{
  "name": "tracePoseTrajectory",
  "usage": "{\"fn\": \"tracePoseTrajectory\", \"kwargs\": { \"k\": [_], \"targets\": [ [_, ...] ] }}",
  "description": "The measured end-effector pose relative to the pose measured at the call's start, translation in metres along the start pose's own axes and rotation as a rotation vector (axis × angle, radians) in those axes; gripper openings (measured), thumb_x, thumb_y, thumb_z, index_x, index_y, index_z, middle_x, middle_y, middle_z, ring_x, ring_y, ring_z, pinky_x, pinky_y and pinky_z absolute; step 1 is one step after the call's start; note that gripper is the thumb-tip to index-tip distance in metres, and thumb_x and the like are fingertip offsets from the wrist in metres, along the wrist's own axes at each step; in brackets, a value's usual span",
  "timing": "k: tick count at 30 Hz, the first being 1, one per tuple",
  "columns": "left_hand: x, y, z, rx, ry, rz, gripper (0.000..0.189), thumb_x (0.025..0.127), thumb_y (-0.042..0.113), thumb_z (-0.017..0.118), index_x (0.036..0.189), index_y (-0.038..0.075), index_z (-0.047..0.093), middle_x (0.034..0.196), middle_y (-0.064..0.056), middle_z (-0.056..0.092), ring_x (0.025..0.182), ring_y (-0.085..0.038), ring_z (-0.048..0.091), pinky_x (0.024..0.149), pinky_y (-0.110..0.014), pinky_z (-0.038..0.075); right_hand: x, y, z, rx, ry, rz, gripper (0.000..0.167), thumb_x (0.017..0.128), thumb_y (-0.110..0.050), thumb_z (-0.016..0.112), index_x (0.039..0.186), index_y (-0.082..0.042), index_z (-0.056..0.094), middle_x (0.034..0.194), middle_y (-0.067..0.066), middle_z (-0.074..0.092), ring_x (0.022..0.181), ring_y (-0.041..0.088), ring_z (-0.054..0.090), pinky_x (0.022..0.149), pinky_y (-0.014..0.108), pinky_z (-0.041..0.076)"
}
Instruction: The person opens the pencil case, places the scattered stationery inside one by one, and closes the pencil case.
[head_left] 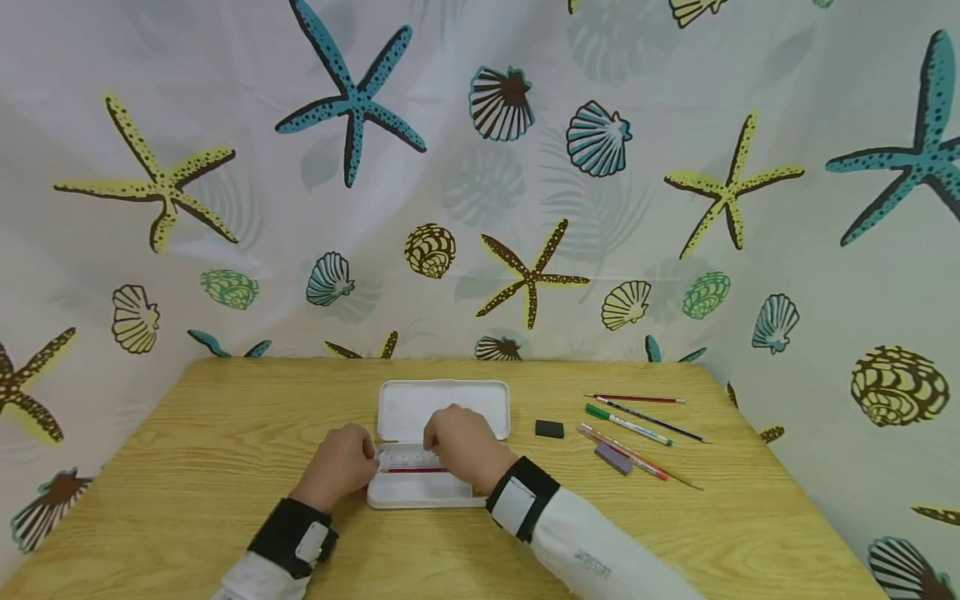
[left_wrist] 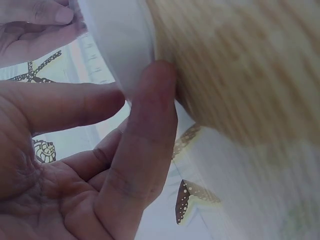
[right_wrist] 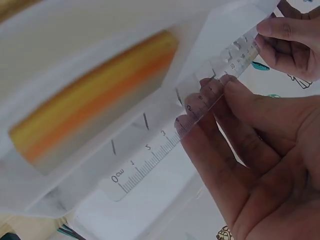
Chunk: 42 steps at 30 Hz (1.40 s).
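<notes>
A white pencil case (head_left: pixel 416 492) lies on the table with its lid (head_left: pixel 444 400) folded back. My right hand (head_left: pixel 467 448) reaches over the case and pinches a clear ruler (right_wrist: pixel 150 159) between thumb and fingertips. The ruler's scale shows in the right wrist view, running lengthwise along the case. At the case's left end, my left hand (head_left: pixel 341 467) pinches the white side wall (left_wrist: pixel 122 37) between thumb and finger. Inside the case lie a red pencil (head_left: pixel 416 470) and a block striped yellow, orange and white (right_wrist: pixel 100 100), partly behind the right hand in the head view.
Right of the case lie a black eraser (head_left: pixel 549 429), a purple eraser (head_left: pixel 613 458), a green-capped pen (head_left: pixel 628 424), a red pencil (head_left: pixel 637 398), a dark pencil (head_left: pixel 652 418) and more pens. A patterned cloth (head_left: pixel 450 325) hangs behind the wooden table (head_left: pixel 255 425).
</notes>
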<state>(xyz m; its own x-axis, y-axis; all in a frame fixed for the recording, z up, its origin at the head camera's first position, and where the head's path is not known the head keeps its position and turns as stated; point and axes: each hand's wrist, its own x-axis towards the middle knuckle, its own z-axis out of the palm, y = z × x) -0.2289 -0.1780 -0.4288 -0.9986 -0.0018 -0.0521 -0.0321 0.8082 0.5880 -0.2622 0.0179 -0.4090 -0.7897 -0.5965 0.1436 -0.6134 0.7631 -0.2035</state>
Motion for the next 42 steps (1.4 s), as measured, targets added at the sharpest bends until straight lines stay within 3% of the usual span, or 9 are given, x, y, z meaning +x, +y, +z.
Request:
{"fn": "tracePoseTrajectory", "kwargs": {
  "k": [9, 22, 42],
  "targets": [
    [0.001, 0.002, 0.0, 0.012, 0.005, -0.003, 0.007, 0.081, 0.002, 0.066, 0.076, 0.002, 0.061, 0.069, -0.008, 0.055, 0.058, -0.019, 0.053, 0.051, -0.027, 0.039, 0.003, -0.003, 0.002, -0.057, 0.012, 0.019, 0.014, 0.088, -0.004, 0.069, 0.091, -0.014, 0.079, 0.089, -0.001, 0.075, 0.083, 0.012, 0.068, 0.067, 0.025, 0.055],
    [0.001, 0.002, 0.0, 0.012, 0.013, -0.004, 0.005, 0.081, 0.002, 0.065, 0.077, 0.001, 0.062, 0.069, -0.008, 0.057, 0.059, -0.019, 0.054, 0.051, -0.027, 0.041, -0.004, -0.011, -0.001, -0.027, -0.075, 0.069, 0.015, 0.088, -0.003, 0.069, 0.1, -0.009, 0.076, 0.097, 0.003, 0.074, 0.084, 0.01, 0.066, 0.076, 0.025, 0.056],
    [0.0, 0.001, 0.0, -0.003, 0.013, -0.001, 0.004, 0.08, 0.002, 0.065, 0.078, 0.001, 0.062, 0.071, -0.008, 0.056, 0.06, -0.02, 0.053, 0.052, -0.028, 0.041, -0.01, -0.014, -0.001, -0.032, -0.101, 0.081, 0.014, 0.089, -0.003, 0.067, 0.099, -0.008, 0.076, 0.095, 0.003, 0.074, 0.082, 0.01, 0.065, 0.076, 0.025, 0.056]
  ]
}}
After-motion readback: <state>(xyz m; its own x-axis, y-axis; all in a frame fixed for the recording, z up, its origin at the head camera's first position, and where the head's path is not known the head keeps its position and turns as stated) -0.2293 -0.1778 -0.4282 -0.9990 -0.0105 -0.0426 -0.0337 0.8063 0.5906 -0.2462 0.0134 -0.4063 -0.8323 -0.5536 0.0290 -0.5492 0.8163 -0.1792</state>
